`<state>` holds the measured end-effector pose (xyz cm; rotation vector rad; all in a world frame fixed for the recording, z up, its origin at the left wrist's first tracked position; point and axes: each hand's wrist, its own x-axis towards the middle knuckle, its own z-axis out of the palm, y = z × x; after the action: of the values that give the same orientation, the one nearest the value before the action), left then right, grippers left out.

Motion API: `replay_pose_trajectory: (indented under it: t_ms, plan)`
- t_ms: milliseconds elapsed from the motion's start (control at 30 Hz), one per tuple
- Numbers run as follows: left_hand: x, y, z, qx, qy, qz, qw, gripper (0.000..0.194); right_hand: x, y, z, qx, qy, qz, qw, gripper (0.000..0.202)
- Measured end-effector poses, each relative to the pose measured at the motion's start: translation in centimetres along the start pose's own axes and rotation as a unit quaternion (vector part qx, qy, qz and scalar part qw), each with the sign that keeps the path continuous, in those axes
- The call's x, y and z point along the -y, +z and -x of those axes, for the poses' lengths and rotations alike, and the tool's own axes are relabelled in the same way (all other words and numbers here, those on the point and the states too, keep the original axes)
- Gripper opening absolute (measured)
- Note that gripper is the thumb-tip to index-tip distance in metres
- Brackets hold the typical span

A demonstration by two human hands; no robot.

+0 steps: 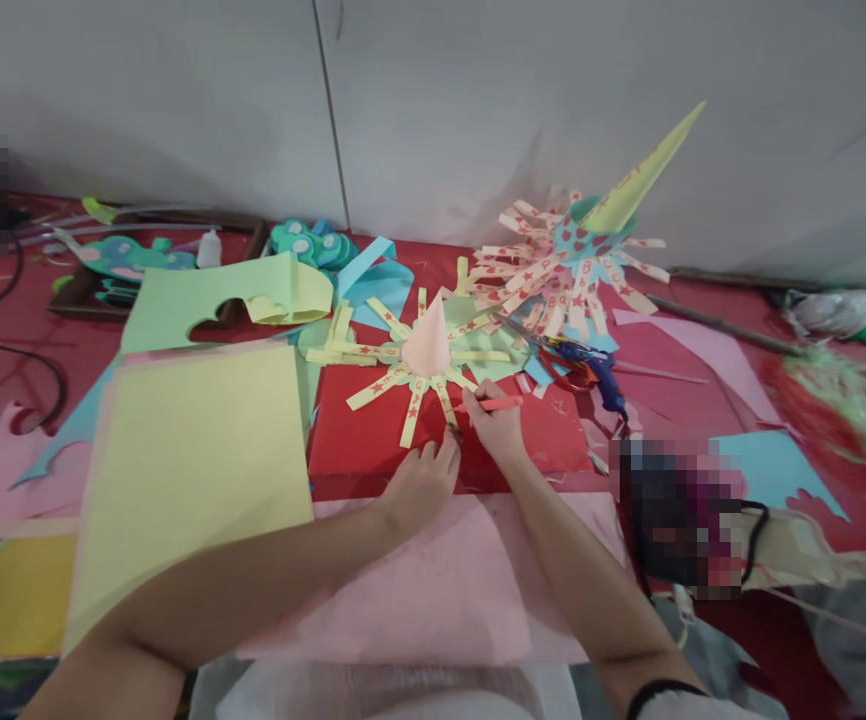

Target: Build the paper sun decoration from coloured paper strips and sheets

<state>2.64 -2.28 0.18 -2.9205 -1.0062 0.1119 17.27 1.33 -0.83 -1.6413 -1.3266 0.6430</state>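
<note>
A small paper cone [427,340] sits at the centre of the frame, pale pink and plain, its tip pointing up and leaning slightly right. Pale yellow strips [410,415] fan out from around its base like rays, narrow, flat and blunt-ended. Several bear red stars and red letters, most too small to read; a G shows on one at the lower side. The lower strips lie over a glossy red board [530,440].

Just right of centre, the right hand [494,425] has its grip clamped on an orange-red marker [499,404], the writing end at a lower-right strip. The left hand [424,480], below centre, has its fingertips at that strip's outer end; I cannot tell whether its grip pinches the paper or only presses on it. A larger yellow cone [647,175] stands tilted at upper right, above a blue band with red hearts.
</note>
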Motion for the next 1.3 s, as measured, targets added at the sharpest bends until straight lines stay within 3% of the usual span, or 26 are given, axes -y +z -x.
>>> replay_pose_trajectory:
  t_ms: [367,1300]
  plan:
    - [-0.10,-0.11,0.08,-0.004,-0.004,0.002,1.000,0.045,-0.47,0.18,0.03,-0.003,-0.017,0.000,1.000,0.033]
    - [-0.23,0.31,0.19,-0.004,-0.005,0.016,1.000,0.045,-0.28,-0.06,0.13,0.032,0.027,-0.006,0.999,0.036]
